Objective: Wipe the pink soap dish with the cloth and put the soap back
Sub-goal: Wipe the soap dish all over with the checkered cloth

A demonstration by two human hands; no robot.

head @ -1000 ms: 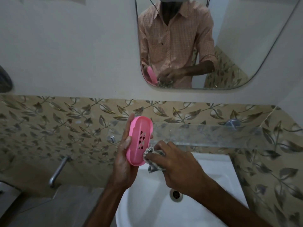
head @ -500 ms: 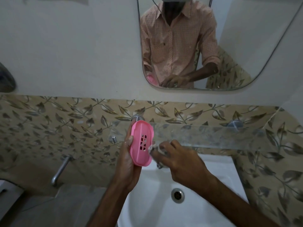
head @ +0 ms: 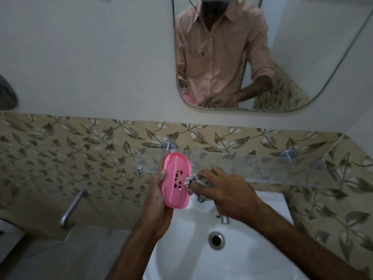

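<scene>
My left hand (head: 157, 199) grips the pink soap dish (head: 175, 195) from its left side and holds it upright on its long edge over the basin, the slotted inner face turned to the right. My right hand (head: 228, 195) holds a small checked cloth (head: 190, 179) wrapped over a fingertip, and the cloth presses against the dish's face beside the drain slots. No soap is visible anywhere in the head view.
A white wash basin (head: 252, 259) with a metal drain (head: 216, 240) lies below my hands. Behind them a glass shelf (head: 282, 168) on metal pegs runs along the leaf-patterned tiles. A wall tap (head: 70, 209) sticks out at the left. A mirror (head: 262, 53) hangs above.
The cloth has moved up the dish, from its lower edge to the middle beside the slots. Both hands have shifted slightly, and the basin drain has come into fuller view.
</scene>
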